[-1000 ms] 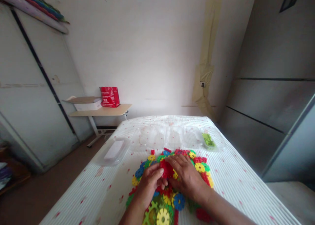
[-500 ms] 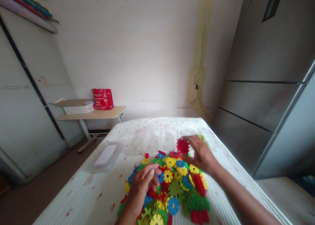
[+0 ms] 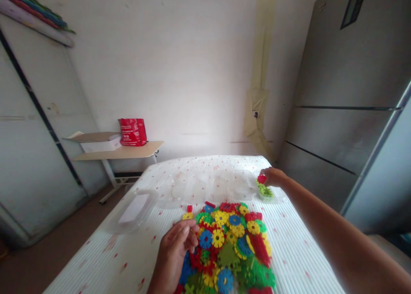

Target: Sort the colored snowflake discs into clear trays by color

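Observation:
My right hand (image 3: 272, 177) reaches to the far right of the table, its fingers pinching a red toothed building disc (image 3: 261, 179). That disc is just above light green building pieces (image 3: 266, 192) in the right end of a clear plastic tray (image 3: 279, 197). Curled at the left edge of a heap of building discs is my left hand (image 3: 177, 244); whether anything lies inside its fingers is hidden. The heap mixes blue discs (image 3: 225, 280), yellow discs (image 3: 218, 238), red pieces (image 3: 260, 249) and green pieces (image 3: 261, 274).
More clear compartments (image 3: 205, 187) stretch across the table's far part. A clear lidded box (image 3: 135, 210) with a white card stands at left. Striped cloth (image 3: 128, 259) covers the table. Beyond are a side table (image 3: 138, 150) with a red bag (image 3: 132, 132), and a refrigerator (image 3: 334, 127) at right.
My right hand has carried the red disc from over the heap away to the far right, above the light green pieces. The left hand has shifted slightly left and down, still curled.

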Available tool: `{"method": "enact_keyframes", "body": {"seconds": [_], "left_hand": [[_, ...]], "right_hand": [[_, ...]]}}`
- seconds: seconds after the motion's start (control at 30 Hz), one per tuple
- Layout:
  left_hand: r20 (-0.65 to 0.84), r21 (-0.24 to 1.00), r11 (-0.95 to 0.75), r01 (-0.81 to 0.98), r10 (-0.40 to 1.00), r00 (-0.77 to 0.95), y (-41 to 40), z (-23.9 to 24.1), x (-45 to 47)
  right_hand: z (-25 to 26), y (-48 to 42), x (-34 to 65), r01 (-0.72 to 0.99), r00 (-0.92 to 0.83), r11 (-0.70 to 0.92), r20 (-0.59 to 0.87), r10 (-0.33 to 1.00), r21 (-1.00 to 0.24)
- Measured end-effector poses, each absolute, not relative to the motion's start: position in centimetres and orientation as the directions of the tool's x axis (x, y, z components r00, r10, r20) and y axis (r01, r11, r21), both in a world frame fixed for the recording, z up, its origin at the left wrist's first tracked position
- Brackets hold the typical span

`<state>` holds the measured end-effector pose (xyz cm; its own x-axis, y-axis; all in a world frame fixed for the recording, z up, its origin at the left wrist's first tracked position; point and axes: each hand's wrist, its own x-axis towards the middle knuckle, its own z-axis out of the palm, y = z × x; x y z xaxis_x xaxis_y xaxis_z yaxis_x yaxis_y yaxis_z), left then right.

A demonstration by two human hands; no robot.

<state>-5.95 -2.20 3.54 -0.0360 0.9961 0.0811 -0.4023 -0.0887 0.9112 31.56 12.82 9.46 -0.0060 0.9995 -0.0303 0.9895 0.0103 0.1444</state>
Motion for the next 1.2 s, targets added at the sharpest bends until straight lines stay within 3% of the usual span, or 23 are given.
{"method": "enact_keyframes", "body": {"seconds": [0.27,0.57,0.83,0.97,1.07,1.2], "left_hand": [[0.067,0.907,-0.077,-0.414,0.997,-0.039,-2.4,3.8,-6.0],[0.065,0.909,-0.070,-0.411,0.998,-0.028,-2.4,3.6,-5.9],[0.078,0.912,-0.102,-0.397,0.994,-0.076,-2.2,3.4,-6.4],[0.101,0.944,-0.145,-0.295,0.982,-0.159,-1.8,3.3,-7.1],[0.130,0.971,-0.170,-0.167,0.964,-0.231,-1.6,3.1,-7.5],[0.170,0.984,-0.181,0.001,0.923,-0.344,-1.3,3.0,-7.8]], "right_hand": [[9.0,14.5,30.7,0.973,0.000,0.041,-0.178,0.984,0.228],[8.5,14.9,31.1,0.980,-0.003,0.031,-0.138,0.990,0.196],[9.8,13.6,31.1,0.993,0.028,-0.034,0.052,0.998,0.109],[11.1,11.0,29.9,0.998,0.019,-0.029,0.175,0.984,0.054],[11.7,8.5,28.2,0.999,-0.026,0.033,0.259,0.966,-0.022],[11.9,5.6,25.2,0.950,-0.154,0.228,0.313,0.937,-0.215]]}}
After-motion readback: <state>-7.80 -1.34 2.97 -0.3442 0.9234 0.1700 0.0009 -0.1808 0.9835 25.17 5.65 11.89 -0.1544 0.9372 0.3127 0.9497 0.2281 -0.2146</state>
